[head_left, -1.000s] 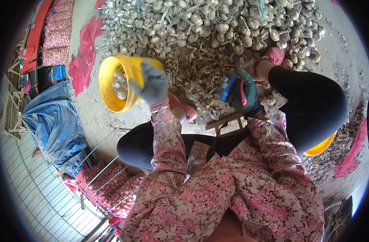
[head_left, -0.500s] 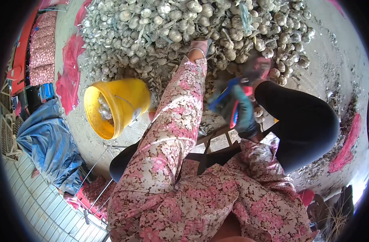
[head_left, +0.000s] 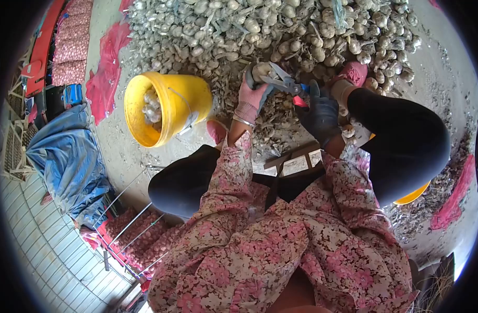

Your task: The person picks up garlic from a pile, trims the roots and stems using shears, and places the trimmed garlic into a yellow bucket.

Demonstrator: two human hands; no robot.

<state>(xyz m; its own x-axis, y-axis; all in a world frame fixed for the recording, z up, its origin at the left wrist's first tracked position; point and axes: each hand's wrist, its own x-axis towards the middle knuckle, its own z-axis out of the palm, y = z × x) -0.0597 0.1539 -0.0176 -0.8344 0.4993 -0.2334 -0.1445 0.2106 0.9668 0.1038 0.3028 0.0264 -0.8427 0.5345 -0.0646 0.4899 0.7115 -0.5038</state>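
Observation:
My left hand (head_left: 250,98), in a pink and grey glove, is wrapped round a garlic bulb (head_left: 262,72) in front of the heap. My right hand (head_left: 320,117) wears a dark glove and grips pruning shears (head_left: 285,82) with red and blue on the handles. The shears' blades point left and reach right up to the bulb. Beyond both hands spreads a large heap of garlic bulbs (head_left: 218,31), with dry stems and skins lying below it. To the left, a yellow bucket (head_left: 189,101) lies tipped on its side, with some garlic bulbs (head_left: 152,108) inside.
Pink plastic netting (head_left: 107,73) lies on the floor at the left, and another pink piece (head_left: 455,195) at the right. A blue tarp (head_left: 69,161) covers something beside a metal rail. Filled red net sacks (head_left: 71,47) stand far left. Part of a yellow object (head_left: 412,194) shows behind my right knee.
My left hand has come into clear view with a garlic bulb in it. My right hand has steadied, its shears now against the bulb. The view has shifted slightly.

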